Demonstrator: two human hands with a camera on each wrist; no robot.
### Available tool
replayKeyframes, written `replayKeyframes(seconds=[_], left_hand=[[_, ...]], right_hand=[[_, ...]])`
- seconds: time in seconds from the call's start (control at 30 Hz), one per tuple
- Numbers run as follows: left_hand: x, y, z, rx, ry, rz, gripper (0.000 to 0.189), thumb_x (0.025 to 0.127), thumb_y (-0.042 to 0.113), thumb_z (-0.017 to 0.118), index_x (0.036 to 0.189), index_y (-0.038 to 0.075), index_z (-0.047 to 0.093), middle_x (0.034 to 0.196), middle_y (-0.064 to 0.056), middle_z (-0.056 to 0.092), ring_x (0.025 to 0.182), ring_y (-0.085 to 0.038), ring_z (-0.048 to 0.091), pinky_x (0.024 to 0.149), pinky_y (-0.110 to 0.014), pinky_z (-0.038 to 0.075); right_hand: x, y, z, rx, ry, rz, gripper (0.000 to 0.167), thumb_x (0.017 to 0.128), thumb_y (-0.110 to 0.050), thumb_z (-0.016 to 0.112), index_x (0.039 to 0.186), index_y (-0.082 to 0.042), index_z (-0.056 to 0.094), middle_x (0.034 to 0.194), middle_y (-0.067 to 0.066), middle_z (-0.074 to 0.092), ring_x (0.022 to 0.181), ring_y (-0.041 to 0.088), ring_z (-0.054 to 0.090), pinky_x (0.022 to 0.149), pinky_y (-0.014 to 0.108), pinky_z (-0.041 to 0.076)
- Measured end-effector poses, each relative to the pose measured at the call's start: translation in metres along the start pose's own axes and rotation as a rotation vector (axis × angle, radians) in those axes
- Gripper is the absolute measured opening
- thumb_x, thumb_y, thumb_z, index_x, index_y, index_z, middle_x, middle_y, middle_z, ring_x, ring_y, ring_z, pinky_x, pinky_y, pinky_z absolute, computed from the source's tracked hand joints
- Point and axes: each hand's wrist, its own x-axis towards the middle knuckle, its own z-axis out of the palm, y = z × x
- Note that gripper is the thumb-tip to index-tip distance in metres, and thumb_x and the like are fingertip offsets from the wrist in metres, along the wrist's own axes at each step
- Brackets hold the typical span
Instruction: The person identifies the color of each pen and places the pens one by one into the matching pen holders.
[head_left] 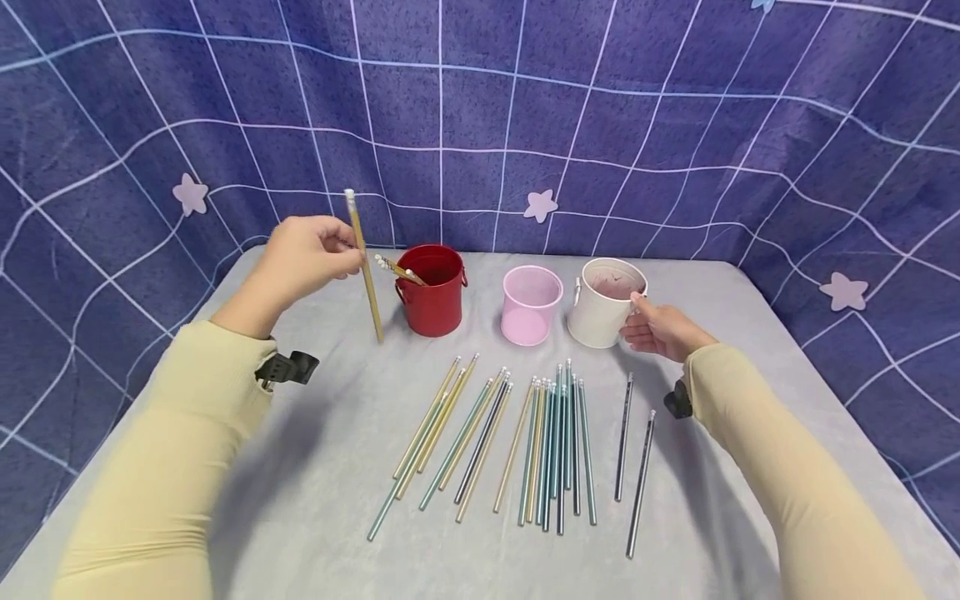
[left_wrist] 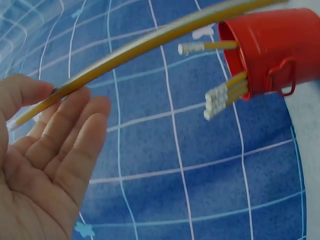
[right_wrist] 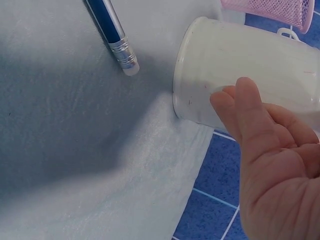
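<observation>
My left hand (head_left: 306, 254) pinches a yellow pencil (head_left: 371, 296) between thumb and fingers. White eraser end up, the pencil hangs to the left of a red bucket (head_left: 435, 304). Inside the bucket, several yellow pencils (left_wrist: 227, 95) lean with their eraser ends over the rim. At the right, a white bucket (head_left: 597, 321) stands upright, and my right hand (head_left: 663, 331) holds its right side. The thumb lies at the rim and the fingers are along the outer wall; the hand hides the handle mount on that side.
A pink mesh cup (head_left: 526, 325) stands between the two buckets. Gold, teal and dark pencils (head_left: 555, 450) lie in a loose row on the grey cloth, nearer the front. Two dark pencils (head_left: 642, 483) lie apart at the right. A blue gridded curtain (head_left: 480, 108) hangs behind.
</observation>
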Motion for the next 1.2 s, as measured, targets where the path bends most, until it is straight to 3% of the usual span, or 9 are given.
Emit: replayKeyframes(seconds=[0.13,0.23,0.43,0.57,0.73,0.87,1.0,1.1,1.2], left_hand=[[-0.001,-0.003,-0.007,-0.083,0.113,-0.003,0.017,0.083,0.007,0.064,0.091,-0.007,0.065,0.062,0.019,0.063,0.055,0.008,0.055,0.054,-0.013,0.042],[-0.002,-0.003,-0.010,-0.198,0.224,0.030,0.006,0.083,0.003,0.063,0.087,-0.002,0.066,0.060,0.028,0.059,0.057,0.008,0.058,0.057,-0.011,0.044],[-0.001,-0.002,-0.004,-0.580,0.406,0.189,0.029,0.081,-0.013,0.056,0.077,0.014,0.065,0.067,0.011,0.068,0.060,-0.002,0.065,0.062,-0.014,0.052],[0.002,-0.004,0.006,-0.691,0.466,0.227,0.030,0.080,-0.016,0.055,0.076,0.012,0.067,0.067,0.007,0.069,0.060,-0.004,0.065,0.061,-0.015,0.053],[0.008,-0.005,0.016,-0.621,0.479,0.208,0.023,0.081,-0.014,0.057,0.080,0.007,0.066,0.066,0.013,0.067,0.060,-0.002,0.065,0.062,-0.015,0.053],[0.015,-0.004,0.022,-0.466,0.452,0.170,0.007,0.083,-0.007,0.060,0.086,-0.005,0.065,0.064,0.024,0.063,0.061,0.004,0.062,0.063,-0.013,0.051],[0.025,-0.004,0.028,-0.330,0.416,0.145,0.013,0.083,0.001,0.064,0.090,-0.009,0.066,0.064,0.032,0.057,0.062,0.010,0.059,0.063,-0.010,0.047],[0.032,-0.002,0.032,-0.286,0.393,0.143,0.015,0.082,0.004,0.066,0.090,-0.009,0.067,0.064,0.031,0.057,0.062,0.012,0.057,0.062,-0.010,0.045],[0.037,-0.001,0.037,-0.266,0.370,0.146,0.014,0.082,0.004,0.066,0.089,-0.008,0.068,0.068,0.017,0.064,0.062,0.012,0.057,0.062,-0.011,0.044]], right_hand=[[-0.001,0.000,-0.002,-0.009,-0.001,0.001,0.083,0.101,-0.051,0.020,0.138,0.024,0.020,0.141,0.040,0.030,0.097,0.012,0.061,0.086,0.025,0.051],[-0.001,0.000,-0.002,-0.008,-0.001,-0.005,0.084,0.101,-0.051,0.021,0.138,0.024,0.019,0.141,0.039,0.031,0.097,0.013,0.061,0.084,0.024,0.051],[0.000,0.002,-0.002,-0.006,-0.003,-0.011,0.085,0.101,-0.052,0.022,0.138,0.024,0.020,0.141,0.039,0.032,0.095,0.012,0.061,0.085,0.025,0.051],[0.000,0.002,-0.002,-0.003,-0.001,-0.008,0.085,0.101,-0.052,0.021,0.138,0.024,0.019,0.141,0.040,0.030,0.098,0.013,0.061,0.084,0.024,0.051],[0.001,0.001,-0.002,-0.001,-0.001,-0.010,0.084,0.101,-0.051,0.021,0.139,0.023,0.018,0.140,0.040,0.030,0.104,0.018,0.059,0.089,0.027,0.050],[0.001,0.000,-0.001,-0.002,-0.004,-0.002,0.083,0.101,-0.050,0.020,0.139,0.023,0.017,0.141,0.040,0.030,0.108,0.021,0.057,0.092,0.028,0.048],[0.000,-0.001,-0.001,0.000,0.000,0.005,0.084,0.101,-0.051,0.020,0.139,0.023,0.017,0.141,0.040,0.029,0.105,0.018,0.058,0.093,0.029,0.048],[0.000,-0.001,-0.001,0.004,0.007,0.008,0.084,0.101,-0.051,0.020,0.139,0.023,0.018,0.141,0.040,0.029,0.101,0.015,0.060,0.092,0.028,0.049],[0.000,0.000,-0.001,0.004,0.015,0.009,0.083,0.101,-0.050,0.021,0.138,0.024,0.019,0.141,0.039,0.032,0.096,0.012,0.061,0.088,0.026,0.050]])
